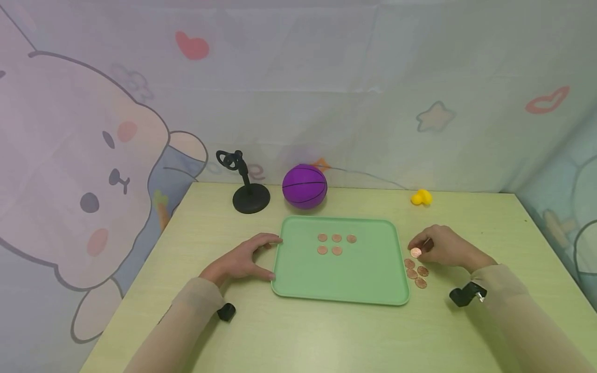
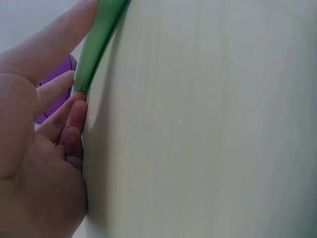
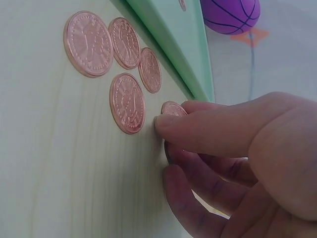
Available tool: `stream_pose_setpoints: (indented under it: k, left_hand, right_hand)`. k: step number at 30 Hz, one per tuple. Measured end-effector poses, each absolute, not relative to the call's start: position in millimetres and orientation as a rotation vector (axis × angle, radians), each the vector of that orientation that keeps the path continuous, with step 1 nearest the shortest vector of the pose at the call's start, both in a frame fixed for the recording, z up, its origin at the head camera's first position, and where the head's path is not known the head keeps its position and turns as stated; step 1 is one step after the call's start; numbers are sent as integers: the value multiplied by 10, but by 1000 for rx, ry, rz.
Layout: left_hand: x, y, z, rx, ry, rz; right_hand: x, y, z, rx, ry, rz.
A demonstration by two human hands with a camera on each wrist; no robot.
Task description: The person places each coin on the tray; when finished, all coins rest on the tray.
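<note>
The green tray (image 1: 340, 280) lies flat on the bench (image 1: 298, 334), with a wide stretch of bench along its near edge and a narrower strip along its far edge. Beyond the right hand (image 1: 446, 248) the bench runs on to its right side; the left hand (image 1: 240, 259) sits at the tray's left edge, thumb and fingers spread apart, tips touching the rim.

Ten coins are in view. Five coins (image 1: 336, 238) are in the tray, towards its far edge — three in the back row, two in the row before it — and the tray's green floor stretches in front of them. Four more coins (image 1: 412, 274) lie flat on the bench in a close group just beside the tray's right edge. The tenth coin (image 1: 415, 253) is pinched between the right thumb and fingers, outside the tray and near that group.

Along the back of the bench stand one black stand (image 1: 251, 199), one purple ball (image 1: 304, 187) and one small yellow toy (image 1: 422, 197).
</note>
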State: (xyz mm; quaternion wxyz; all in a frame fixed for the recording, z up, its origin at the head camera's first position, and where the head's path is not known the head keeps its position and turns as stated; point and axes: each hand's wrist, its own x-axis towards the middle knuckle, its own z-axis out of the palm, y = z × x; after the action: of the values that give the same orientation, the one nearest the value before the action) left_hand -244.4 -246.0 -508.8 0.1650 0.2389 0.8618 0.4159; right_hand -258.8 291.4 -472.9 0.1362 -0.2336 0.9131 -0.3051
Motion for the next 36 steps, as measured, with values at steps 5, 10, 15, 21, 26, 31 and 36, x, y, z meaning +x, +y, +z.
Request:
stream_pose_setpoints:
  k: [5, 10, 15, 21, 26, 31, 36]
  left_hand:
    - [-2441, -2461, -5077, 680, 2460, 1172]
    - [-2447, -2456, -5060, 675, 2460, 1177]
    - [-2442, -2452, -5053, 694, 2465, 1180]
    - [-2424, -2443, -5052, 710, 2460, 1197]
    - [-2425, -2440, -5046, 703, 2469, 1190]
    - [-2419, -2439, -5035, 700, 2464, 1199]
    - [-2424, -2441, -5047, 693, 2455, 1200]
  right_hand:
    - [-2595, 2925, -4734, -685, 2658, -855]
    - [-2602, 2937, -4744, -692, 2678, -849]
    - [-2587, 2928, -4731, -710, 2673, -872]
    - [-2587, 2955, -4751, -748, 2708, -885]
    - [-2596, 2935, -4735, -738, 2758, -906]
    - [-2602, 2824, -4720, -769, 2764, -942]
    - [-2598, 2661, -4706, -810, 2728, -965]
